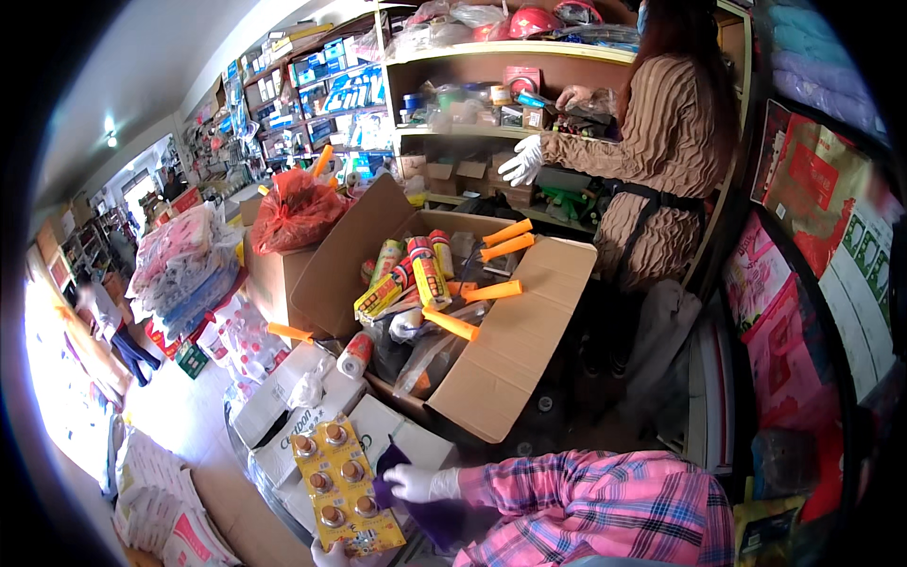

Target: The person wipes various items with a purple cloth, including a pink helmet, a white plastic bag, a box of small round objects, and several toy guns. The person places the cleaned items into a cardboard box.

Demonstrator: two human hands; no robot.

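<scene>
At the bottom of the head view, my left hand point(329, 554), white-gloved, grips the lower edge of a yellow blister card point(345, 444) carrying several round brown-and-silver pieces. The card lies tilted over white cartons point(416, 439). My right hand point(425, 482), also gloved and coming from a pink plaid sleeve, is closed on a dark purple cloth point(435, 524) beside the card. Just behind, an open cardboard box point(501, 350) holds paint rollers point(430, 272) with orange handles and plastic bags. A loose red-and-white roll point(355, 354) sits at its left.
A co-worker point(661, 170) in a beige garment and white gloves stands at shelves point(510, 49) behind the box. Stacked bedding point(184, 255), a red bag point(295, 213) and wrapped bottles point(241, 345) crowd the left. A distant person point(118, 321) is by the doorway; pink packages point(765, 331) line the right.
</scene>
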